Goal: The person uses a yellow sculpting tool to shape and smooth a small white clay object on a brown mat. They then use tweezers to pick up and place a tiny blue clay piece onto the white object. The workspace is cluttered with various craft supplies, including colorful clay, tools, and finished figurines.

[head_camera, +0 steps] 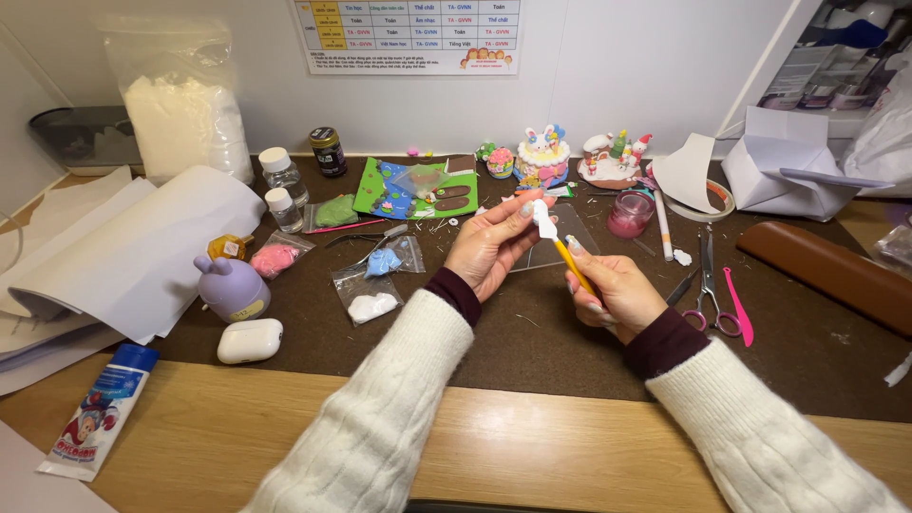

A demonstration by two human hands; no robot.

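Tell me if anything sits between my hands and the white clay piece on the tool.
Nothing visible does: the left hand pinches the white clay piece directly, and the right hand grips the yellow-handled tool carrying it.

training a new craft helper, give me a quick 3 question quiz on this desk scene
1. True or false: the right hand holds a yellow-handled tool.
2. Which hand's fingers touch the white clay piece at the tool's tip: left or right?
3. What lies on the mat just right of the right hand? A) scissors B) a stapler C) a phone

Key:
1. True.
2. Left; the left hand pinches it at the top.
3. A, with a pink tool beside them.
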